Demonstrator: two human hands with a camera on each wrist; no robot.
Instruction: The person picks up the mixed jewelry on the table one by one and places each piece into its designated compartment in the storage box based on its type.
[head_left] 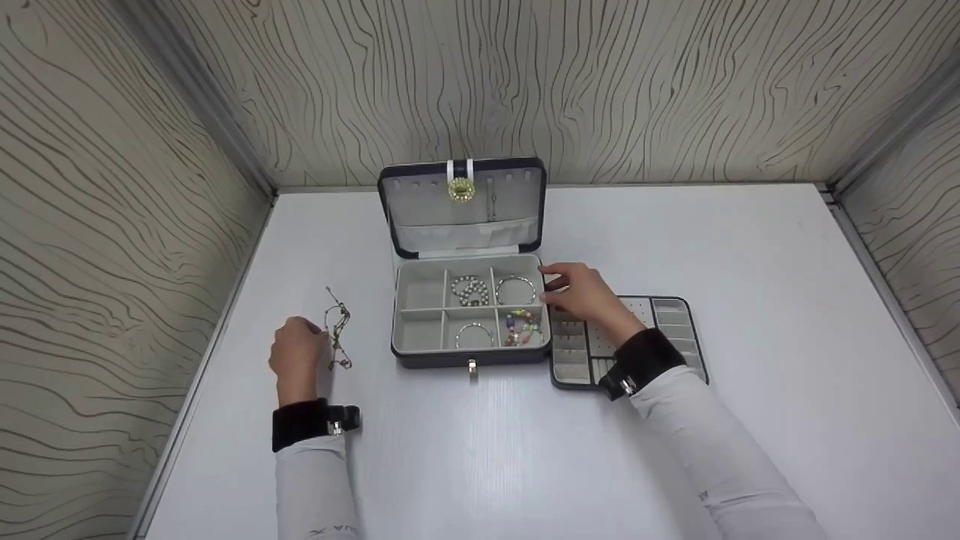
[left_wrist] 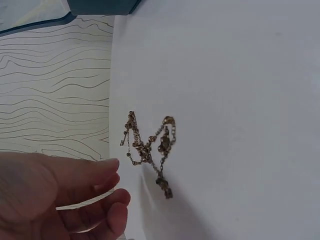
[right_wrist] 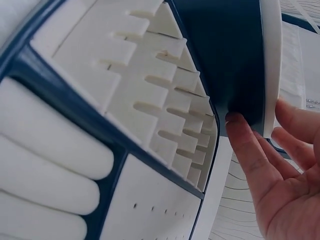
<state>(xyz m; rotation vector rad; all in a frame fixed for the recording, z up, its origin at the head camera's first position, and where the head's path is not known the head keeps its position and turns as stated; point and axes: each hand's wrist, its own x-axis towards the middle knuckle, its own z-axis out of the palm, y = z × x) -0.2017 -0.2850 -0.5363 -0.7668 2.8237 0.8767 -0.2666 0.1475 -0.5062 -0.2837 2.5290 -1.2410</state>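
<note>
A tangled, bronze-coloured beaded chain necklace lies on the white table to the left of the jewelry box. Beside it is my left hand, its fingers loosely bent. The left wrist view has a gap between thumb and fingers, and the necklace just past the fingertips. My right hand pinches the right wall of the jewelry box, thumb at the pale rim and fingers against the dark outer side. Inside the box's compartments are a bead bracelet, silver bangles and a colourful bead bracelet.
The box lid stands raised at the back, with a gold ring-shaped clasp ornament on its strap and a thin chain inside. A divided jewelry tray lies right of the box, under my right forearm. Patterned walls enclose the table.
</note>
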